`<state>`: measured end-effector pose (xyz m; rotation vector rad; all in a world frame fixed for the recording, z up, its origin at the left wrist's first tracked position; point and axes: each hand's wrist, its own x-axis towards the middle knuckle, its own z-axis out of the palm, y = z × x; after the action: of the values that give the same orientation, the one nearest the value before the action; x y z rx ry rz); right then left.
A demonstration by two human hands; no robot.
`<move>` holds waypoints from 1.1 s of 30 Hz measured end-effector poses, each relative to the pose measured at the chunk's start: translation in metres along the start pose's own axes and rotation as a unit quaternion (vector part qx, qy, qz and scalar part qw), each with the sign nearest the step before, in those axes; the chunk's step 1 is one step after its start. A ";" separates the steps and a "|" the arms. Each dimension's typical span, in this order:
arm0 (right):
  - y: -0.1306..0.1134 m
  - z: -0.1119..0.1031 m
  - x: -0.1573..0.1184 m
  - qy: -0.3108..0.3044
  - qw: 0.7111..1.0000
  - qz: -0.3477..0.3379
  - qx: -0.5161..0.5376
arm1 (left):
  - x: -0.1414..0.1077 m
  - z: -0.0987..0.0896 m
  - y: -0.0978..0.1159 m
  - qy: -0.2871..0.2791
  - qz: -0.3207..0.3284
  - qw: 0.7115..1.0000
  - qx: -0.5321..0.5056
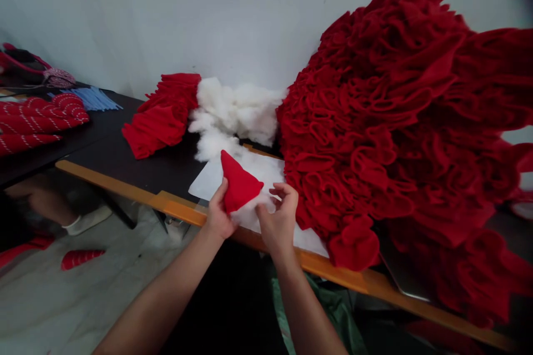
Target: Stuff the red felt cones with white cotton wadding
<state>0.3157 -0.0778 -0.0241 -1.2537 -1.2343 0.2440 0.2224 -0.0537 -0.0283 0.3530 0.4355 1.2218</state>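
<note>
In the head view, my left hand (220, 213) grips a pointed red felt piece (241, 183) by its left side, thumb on top. The piece looks padded, with its tip toward the upper left. At its lower right edge, white stuffing (268, 201) sticks out. My right hand (280, 219) is curled around this fluff, thumb and fingers a little apart with the tuft between them. Both hands are above a white sheet (204, 177) at the table's front edge. Behind the felt piece lies a heap of loose white fluff (239, 111).
A tall mound of red felt pieces (375, 94) fills the right side. A smaller red stack (166, 116) stands left of the fluff. Striped red fabric (41, 116) and blue strips (94, 98) lie far left. Below, a person's leg (50, 202) shows, and a red striped cone (81, 258) is on the floor.
</note>
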 end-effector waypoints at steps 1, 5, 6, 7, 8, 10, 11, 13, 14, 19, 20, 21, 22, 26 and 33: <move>0.001 -0.001 0.001 -0.018 1.000 0.002 0.008 | 0.000 -0.001 0.000 -0.005 -0.008 1.000 0.009; 0.009 -0.004 0.013 -0.054 0.999 0.008 0.000 | -0.001 -0.009 -0.007 -0.018 -0.012 0.997 0.081; 0.012 -0.004 0.016 -0.046 0.999 0.026 -0.001 | -0.002 -0.012 -0.009 -0.022 0.021 0.994 0.109; 0.015 -0.004 0.019 -0.037 0.998 0.048 0.001 | -0.003 -0.014 -0.010 -0.030 0.066 0.987 0.145; 0.018 -0.004 0.021 -0.032 0.997 0.068 0.005 | -0.005 -0.017 -0.010 -0.043 0.115 0.975 0.187; 0.020 -0.005 0.024 -0.035 0.995 0.087 0.019 | -0.007 -0.020 -0.009 -0.069 0.192 0.935 0.290; 0.019 -0.006 0.024 -0.045 0.995 0.086 0.027 | -0.007 -0.021 -0.008 -0.071 0.221 0.912 0.337; 0.015 -0.013 0.024 -0.110 0.990 0.072 0.051 | -0.006 -0.021 -0.005 -0.039 0.266 0.879 0.394; 0.012 -0.017 0.024 -0.164 0.982 0.062 0.073 | -0.005 -0.021 -0.004 -0.011 0.286 0.869 0.403; 0.013 -0.027 0.023 -0.282 0.941 0.088 0.165 | 0.000 -0.019 -0.002 0.067 0.308 0.866 0.387; 0.015 -0.024 0.022 -0.252 0.950 0.104 0.155 | 0.000 -0.018 -0.004 0.068 0.308 0.865 0.390; 0.017 -0.018 0.021 -0.216 0.960 0.117 0.135 | 0.000 -0.016 -0.006 0.069 0.307 0.861 0.399; 0.018 -0.012 0.020 -0.181 0.970 0.121 0.106 | -0.001 -0.015 -0.009 0.072 0.309 0.853 0.414; 0.022 0.005 0.021 -0.025 0.998 0.040 -0.051 | -0.003 -0.013 -0.013 0.076 0.332 0.808 0.481; 0.029 0.003 0.026 -0.014 0.997 0.020 -0.069 | -0.007 -0.019 -0.004 -0.026 0.225 0.864 0.450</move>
<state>0.3365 -0.0462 -0.0340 -1.3986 -1.2680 0.2098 0.2145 -0.0608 -0.0463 1.3493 0.9061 1.3900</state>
